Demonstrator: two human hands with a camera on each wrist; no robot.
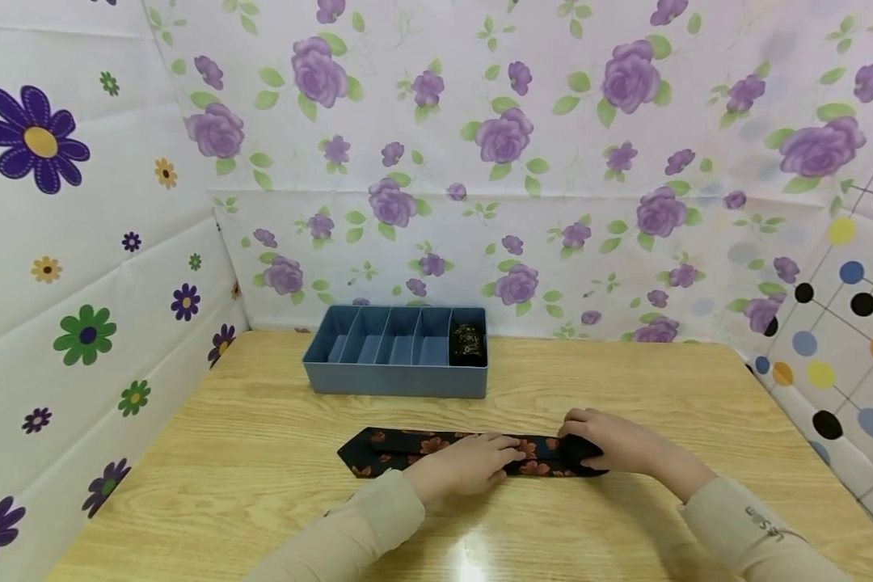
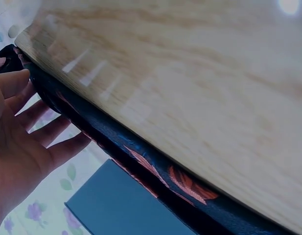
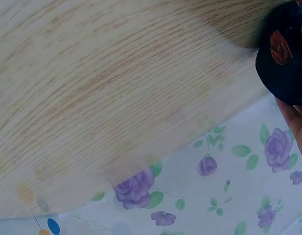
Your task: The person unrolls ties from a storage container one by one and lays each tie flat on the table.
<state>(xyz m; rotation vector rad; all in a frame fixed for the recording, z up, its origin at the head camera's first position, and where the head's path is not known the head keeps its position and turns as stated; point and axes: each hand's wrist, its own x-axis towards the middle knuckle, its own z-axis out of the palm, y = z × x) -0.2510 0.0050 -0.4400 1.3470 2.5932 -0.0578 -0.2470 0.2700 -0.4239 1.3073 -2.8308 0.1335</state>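
Note:
A dark necktie (image 1: 433, 444) with orange-red flowers lies lengthwise across the wooden table, its pointed end at the left and its narrower tail on top. My left hand (image 1: 466, 466) rests over the middle of it, fingers extended and spread along the fabric in the left wrist view. At the tie's right end, my right hand (image 1: 618, 440) grips a bunched, turned-over part between thumb and fingers. That rounded dark end (image 3: 280, 73) shows at the right edge of the right wrist view, where most of the hand is cut off.
Behind the tie stands a blue-grey organizer box (image 1: 400, 381) with several compartments. Its rightmost compartment holds a dark rolled item (image 1: 468, 343) with a gold pattern. Flowered sheets (image 1: 436, 194) hang at the table's back and left; a dotted one (image 1: 829, 339) hangs at the right.

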